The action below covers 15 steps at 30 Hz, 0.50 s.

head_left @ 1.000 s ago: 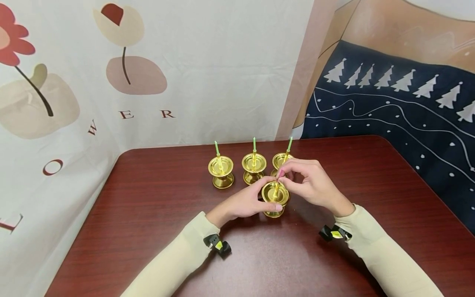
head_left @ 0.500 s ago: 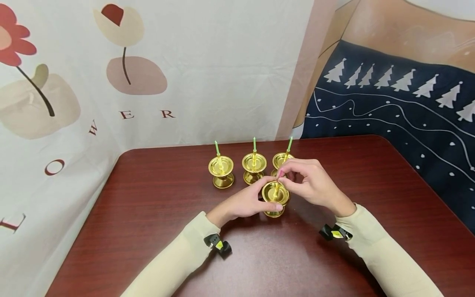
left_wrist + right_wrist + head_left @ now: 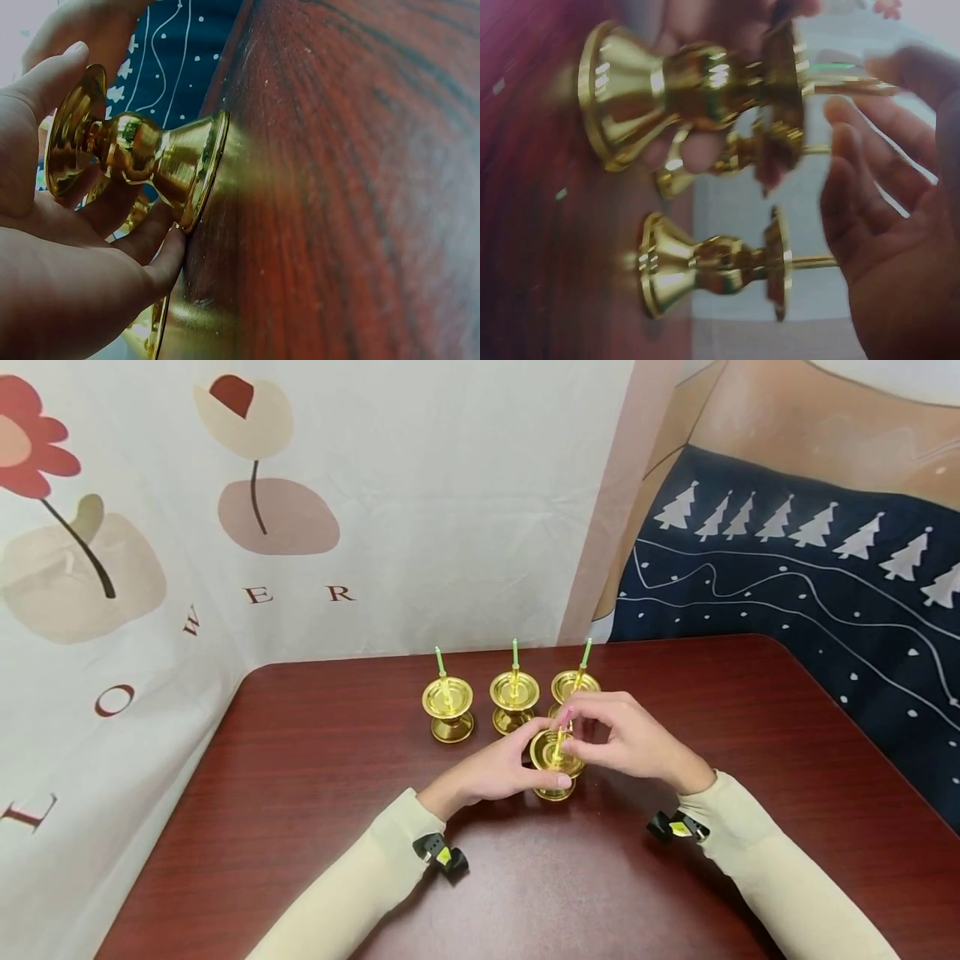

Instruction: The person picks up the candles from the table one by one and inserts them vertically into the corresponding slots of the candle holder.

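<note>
My left hand holds a brass candle holder, gripping it round its cup; in the left wrist view its foot sits close to the tabletop. A short pink candle stands at the top of that holder's narrow stem, partly covered by fingers. Around it hovers my right hand, thumb and fingers curved but spread apart. The right wrist view is blurred; there the fingers are beside the stem, and contact cannot be told.
Behind the hands stand three matching holders, left, middle and right, each with a green candle. The right one is partly hidden by my right hand. A dark red wooden table meets a printed cloth.
My right thumb has moved down and away from the forefinger, so the earlier pinch on the pink candle has loosened and more pink shows. My left hand keeps its hold.
</note>
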Each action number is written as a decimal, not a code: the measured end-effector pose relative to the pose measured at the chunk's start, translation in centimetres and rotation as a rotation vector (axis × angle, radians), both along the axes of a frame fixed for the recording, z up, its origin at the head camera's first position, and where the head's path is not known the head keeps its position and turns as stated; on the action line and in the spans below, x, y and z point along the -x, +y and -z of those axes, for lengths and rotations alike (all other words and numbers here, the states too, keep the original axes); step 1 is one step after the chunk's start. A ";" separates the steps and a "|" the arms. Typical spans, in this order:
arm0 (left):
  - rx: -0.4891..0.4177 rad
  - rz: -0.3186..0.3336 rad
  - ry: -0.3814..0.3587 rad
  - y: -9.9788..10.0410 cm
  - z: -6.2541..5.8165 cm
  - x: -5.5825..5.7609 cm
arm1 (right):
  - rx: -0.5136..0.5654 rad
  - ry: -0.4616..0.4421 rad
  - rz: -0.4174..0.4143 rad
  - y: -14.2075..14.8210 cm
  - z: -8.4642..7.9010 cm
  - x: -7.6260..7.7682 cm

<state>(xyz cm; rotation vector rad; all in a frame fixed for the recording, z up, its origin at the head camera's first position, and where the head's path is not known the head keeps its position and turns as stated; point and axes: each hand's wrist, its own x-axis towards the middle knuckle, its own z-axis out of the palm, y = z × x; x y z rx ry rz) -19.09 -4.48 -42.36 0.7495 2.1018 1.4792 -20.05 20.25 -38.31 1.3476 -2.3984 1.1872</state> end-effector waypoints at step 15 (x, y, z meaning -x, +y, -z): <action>-0.045 0.129 0.002 -0.3 0.5 0.7 | -0.260 -0.052 -0.036 0.1 -0.1 -0.2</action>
